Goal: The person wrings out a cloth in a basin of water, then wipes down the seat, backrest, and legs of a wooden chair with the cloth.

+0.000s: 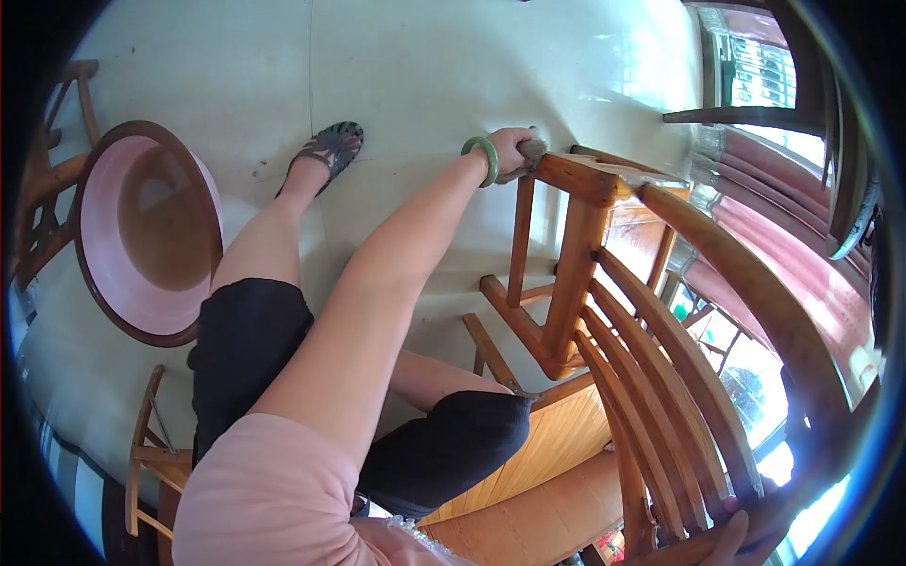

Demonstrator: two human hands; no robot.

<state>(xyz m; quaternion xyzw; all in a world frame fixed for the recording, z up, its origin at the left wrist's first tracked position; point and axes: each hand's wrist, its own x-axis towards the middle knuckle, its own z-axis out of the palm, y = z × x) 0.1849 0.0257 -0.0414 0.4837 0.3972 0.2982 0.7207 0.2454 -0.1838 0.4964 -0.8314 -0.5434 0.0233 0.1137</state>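
My left hand (512,151), with a green bangle at the wrist, reaches out and is closed around a wet-looking grey cloth (532,151). The cloth presses against the corner of a wooden chair (590,179) with a curved rail and several slats. At the lower right edge, my right hand (729,541) grips the chair's frame near the ends of the slats; only some of its fingers show. A pink basin (96,222) with a dark brown rim stands at the left and holds murky brownish water (170,222).
Beside the basin is another wooden chair (58,179). A small wooden stool (156,462) stands lower left. Below the chair lies a slatted wooden surface (557,439). Pink curtains (793,245) and windows line the right. My sandalled foot (330,151) rests on the pale floor (425,75).
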